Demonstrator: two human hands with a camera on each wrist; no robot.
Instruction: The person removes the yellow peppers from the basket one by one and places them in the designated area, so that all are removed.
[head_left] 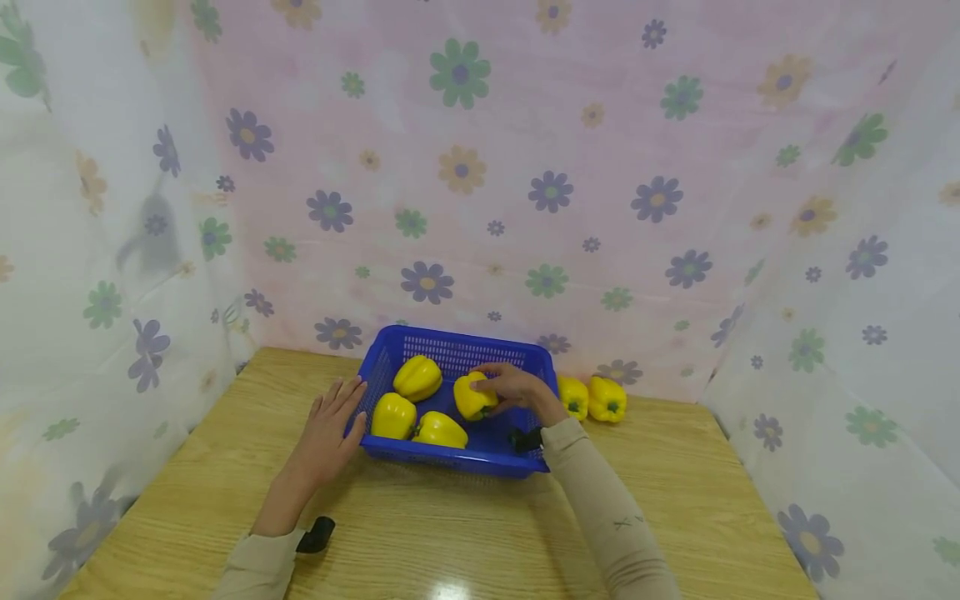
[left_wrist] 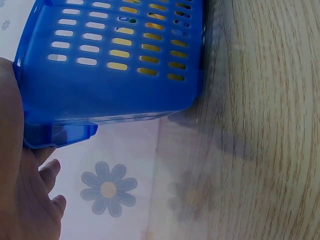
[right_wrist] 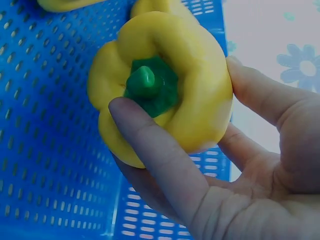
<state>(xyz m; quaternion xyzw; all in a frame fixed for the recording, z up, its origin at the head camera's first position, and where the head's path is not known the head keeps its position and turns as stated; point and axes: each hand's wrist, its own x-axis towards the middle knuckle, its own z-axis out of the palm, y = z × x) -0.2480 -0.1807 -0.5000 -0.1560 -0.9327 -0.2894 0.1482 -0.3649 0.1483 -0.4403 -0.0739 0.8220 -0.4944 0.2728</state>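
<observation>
A yellow bell pepper with a green stem is held in my right hand, over the right half of a blue plastic basket. The right wrist view shows fingers and thumb around the bell pepper, one digit lying close to its stem. My left hand rests against the basket's left rim with its fingers mostly straight. From the left wrist, the basket's slotted side is visible beside that hand. Three more yellow peppers lie in the left half of the basket, among them a rear one.
Two yellow peppers, one of them at the far right, sit on the wooden table just right of the basket. A flower-printed cloth hangs behind the table and along both sides.
</observation>
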